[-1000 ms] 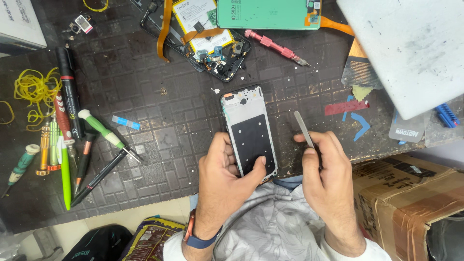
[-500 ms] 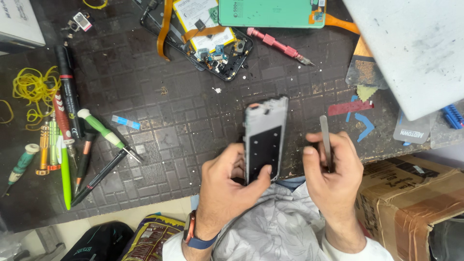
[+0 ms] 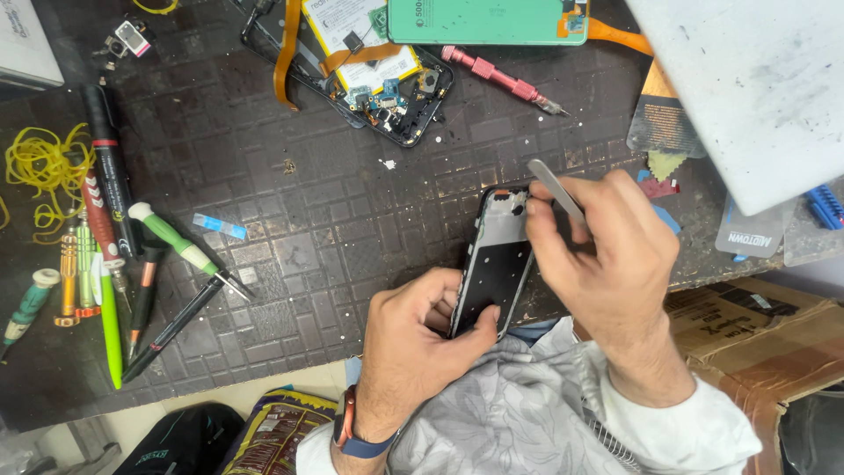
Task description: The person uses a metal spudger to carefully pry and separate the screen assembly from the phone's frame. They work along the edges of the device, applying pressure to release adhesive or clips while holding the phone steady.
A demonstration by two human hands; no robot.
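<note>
My left hand (image 3: 413,339) is closed around the lower end of a phone frame (image 3: 497,264), thumb pressed on its bottom edge and fingers curled behind it, so the frame stands tilted up off the near edge of the mat (image 3: 352,202). My right hand (image 3: 607,264) pinches a pair of metal tweezers (image 3: 556,192) between thumb and fingers; the tweezers slant up and to the left, their shaft crossing the top right corner of the frame. I cannot tell whether the tip touches the frame. The frame shows a dark inner face with a pale rim, and its top end points toward the middle of the mat.

Beyond my hands, toward the far edge, lies an opened phone (image 3: 369,70) with its battery, small boards and orange ribbon cables showing. Just beside it to the right are a green back cover (image 3: 488,19) and a pink-handled screwdriver (image 3: 501,77). At the far right corner a large white panel (image 3: 756,88) overhangs the mat.

Along the left edge sits a row of tools: a green-and-white screwdriver (image 3: 176,246), a black marker (image 3: 105,149), a bright green pen (image 3: 110,330) and a tangle of yellow rubber bands (image 3: 40,167). A small blue strip (image 3: 220,226) lies near them. Beside the near right corner stands a cardboard box (image 3: 747,325).
</note>
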